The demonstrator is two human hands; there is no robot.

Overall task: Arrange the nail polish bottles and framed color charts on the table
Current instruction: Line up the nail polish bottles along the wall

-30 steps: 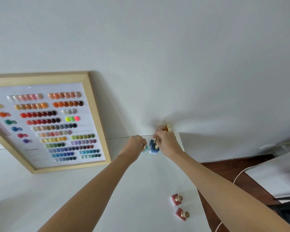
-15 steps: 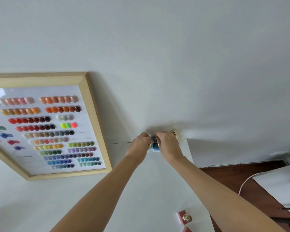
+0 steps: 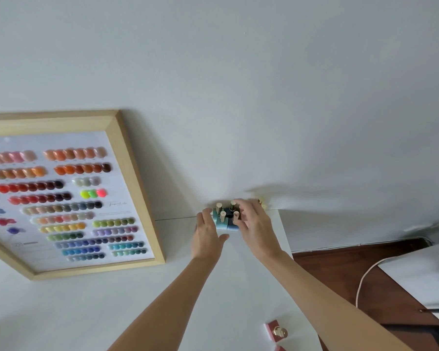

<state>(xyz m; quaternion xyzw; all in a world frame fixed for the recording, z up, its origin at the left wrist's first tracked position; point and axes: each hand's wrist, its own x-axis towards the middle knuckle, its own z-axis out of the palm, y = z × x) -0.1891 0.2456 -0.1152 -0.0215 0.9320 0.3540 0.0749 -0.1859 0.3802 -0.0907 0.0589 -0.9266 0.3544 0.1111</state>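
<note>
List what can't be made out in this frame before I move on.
- Head view: the bottles behind the right hand; it covers part of the blue bottle cluster.
- The yellow bottle by the wall: mostly hidden by that hand, blurred.
- The framed color chart: left side cut off by the edge; its print too small.
- The pink bottle: its neighbour is cut off by the bottom edge.

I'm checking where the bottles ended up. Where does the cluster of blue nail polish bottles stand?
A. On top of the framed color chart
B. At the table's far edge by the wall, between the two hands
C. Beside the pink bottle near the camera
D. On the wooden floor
B: the blue nail polish bottles stand at the far edge of the table against the wall, with the left hand and right hand on either side.
</note>
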